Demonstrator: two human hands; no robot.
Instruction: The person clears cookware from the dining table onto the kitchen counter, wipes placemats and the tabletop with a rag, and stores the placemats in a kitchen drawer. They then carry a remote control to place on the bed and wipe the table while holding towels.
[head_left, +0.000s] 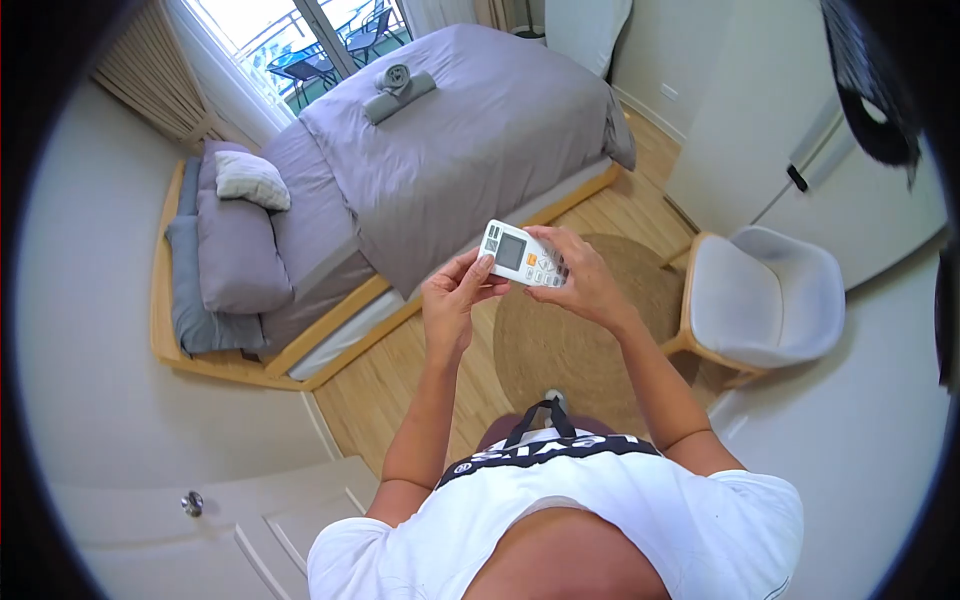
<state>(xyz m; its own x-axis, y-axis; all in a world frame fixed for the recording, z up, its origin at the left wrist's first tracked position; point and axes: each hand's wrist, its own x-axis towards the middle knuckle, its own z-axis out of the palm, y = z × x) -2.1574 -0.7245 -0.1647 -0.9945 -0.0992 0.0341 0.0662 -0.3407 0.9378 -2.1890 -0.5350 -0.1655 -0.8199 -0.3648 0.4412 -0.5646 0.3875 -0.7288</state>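
Between my two hands is a white air conditioner remote control with a grey screen, an orange button and several small pale buttons. My left hand grips its screen end, the thumb lying on the front near the screen's lower corner. Around the button end, my right hand is closed and covers some of the buttons. The remote is held in front of my body, above the floor, with its face turned up towards me.
A bed with grey bedding and rolled towels stands ahead. A round woven rug lies below my hands. To the right are a white chair and a wardrobe. A door is at lower left.
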